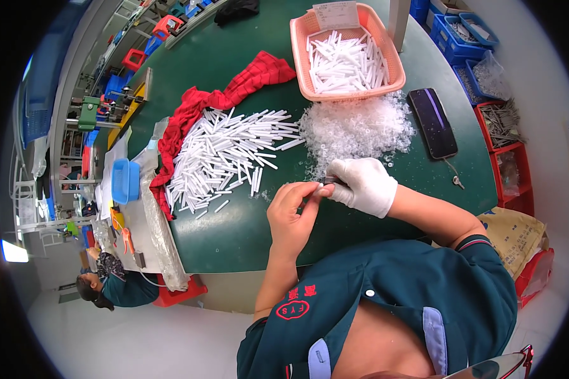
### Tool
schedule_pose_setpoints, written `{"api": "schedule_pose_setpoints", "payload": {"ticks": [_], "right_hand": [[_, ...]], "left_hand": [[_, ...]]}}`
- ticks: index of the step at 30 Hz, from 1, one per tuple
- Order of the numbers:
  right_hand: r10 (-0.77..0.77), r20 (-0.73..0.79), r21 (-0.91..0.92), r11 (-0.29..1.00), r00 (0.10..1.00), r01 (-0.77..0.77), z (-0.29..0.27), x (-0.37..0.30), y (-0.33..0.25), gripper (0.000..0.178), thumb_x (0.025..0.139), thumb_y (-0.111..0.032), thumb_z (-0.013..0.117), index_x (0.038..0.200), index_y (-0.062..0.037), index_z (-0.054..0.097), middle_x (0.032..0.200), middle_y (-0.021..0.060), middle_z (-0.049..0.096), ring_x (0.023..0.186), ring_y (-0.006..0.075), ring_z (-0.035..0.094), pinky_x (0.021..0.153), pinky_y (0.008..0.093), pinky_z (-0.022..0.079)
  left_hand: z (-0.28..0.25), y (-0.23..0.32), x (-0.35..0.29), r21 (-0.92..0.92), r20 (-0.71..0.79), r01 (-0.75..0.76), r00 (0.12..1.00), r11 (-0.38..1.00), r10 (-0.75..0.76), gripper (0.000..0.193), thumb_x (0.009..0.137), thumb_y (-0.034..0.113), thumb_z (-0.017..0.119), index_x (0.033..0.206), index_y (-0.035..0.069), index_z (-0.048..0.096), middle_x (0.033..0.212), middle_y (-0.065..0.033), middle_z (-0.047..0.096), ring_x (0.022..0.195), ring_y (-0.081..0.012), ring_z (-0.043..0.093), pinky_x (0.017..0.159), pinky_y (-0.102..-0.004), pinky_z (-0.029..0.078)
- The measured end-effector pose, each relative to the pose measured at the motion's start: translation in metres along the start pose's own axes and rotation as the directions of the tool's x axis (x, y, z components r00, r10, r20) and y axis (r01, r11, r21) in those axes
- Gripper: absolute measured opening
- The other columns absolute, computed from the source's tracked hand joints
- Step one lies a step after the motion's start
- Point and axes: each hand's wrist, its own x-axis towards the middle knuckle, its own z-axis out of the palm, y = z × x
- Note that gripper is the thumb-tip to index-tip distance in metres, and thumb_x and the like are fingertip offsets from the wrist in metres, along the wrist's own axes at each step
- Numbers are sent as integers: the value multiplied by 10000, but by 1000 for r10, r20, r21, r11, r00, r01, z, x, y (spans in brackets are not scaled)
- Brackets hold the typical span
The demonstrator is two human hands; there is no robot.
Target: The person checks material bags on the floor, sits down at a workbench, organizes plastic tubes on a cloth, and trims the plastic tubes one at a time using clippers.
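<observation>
My left hand (292, 213) is bare, its thumb and fingers pinched on a small white piece, mostly hidden, that looks like the end of a white tube. Touching it at the fingertips is my right hand (365, 188) in a white glove, closed round a small dark tool (329, 180). What the tool's tip does is too small to tell. Just beyond the hands spreads a heap of tiny clear plastic rings (354, 129). To the left lies a big loose pile of short white tubes (221, 148). More of these tubes fill a pink plastic basket (300, 63) at the back.
A crumpled red cloth (215, 98) borders the tube pile. On the green table (246, 237) a black phone (432, 123) and a small key (458, 182) lie at right. Red bins (521, 167) stand beyond the right edge. A co-worker (117, 284) sits at far left.
</observation>
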Motion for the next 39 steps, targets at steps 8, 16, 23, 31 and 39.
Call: {"api": "schedule_pose_setpoints", "payload": {"ticks": [8,16,23,31,39], "right_hand": [[9,38,-32,999,999,-7,1,1,-1,302,833,-363,618,827,-62,597,665,146,598,660,350,612,594,411,479],[-13,64,-90,996,998,19,1,1,0,334,857,-400,569,813,-70,597,656,139,600,655,347,613,583,427,477],[-1,138,-105,994,990,16,2,3,4,369,872,-429,543,816,-66,582,651,150,595,658,365,605,595,442,475],[63,199,366,921,978,-134,5,10,30,261,829,-275,665,864,-29,585,637,54,533,539,195,536,561,339,449],[267,451,672,526,852,-520,-6,15,16,213,816,-232,677,903,-57,594,630,-30,497,482,54,421,419,219,313]], "left_hand": [[-2,-2,-2,0,-4,-9,1000,1000,9,220,743,-100,667,933,10,654,859,-73,645,720,-106,586,601,-219,450],[-1,-9,-4,-18,-13,-79,997,997,79,226,746,-108,673,943,2,656,864,-80,644,715,-106,587,622,-219,469],[-2,-6,-4,-60,-18,47,999,997,-48,211,753,-68,675,951,3,661,837,-71,642,691,-105,584,590,-220,465],[-5,-2,-4,-75,3,165,986,983,-165,188,786,8,663,974,-3,664,757,-44,606,602,-72,526,516,-200,410],[-8,3,-2,-42,122,255,961,966,-248,180,802,12,641,976,-24,667,803,-41,619,680,-67,561,599,-190,433]]}}
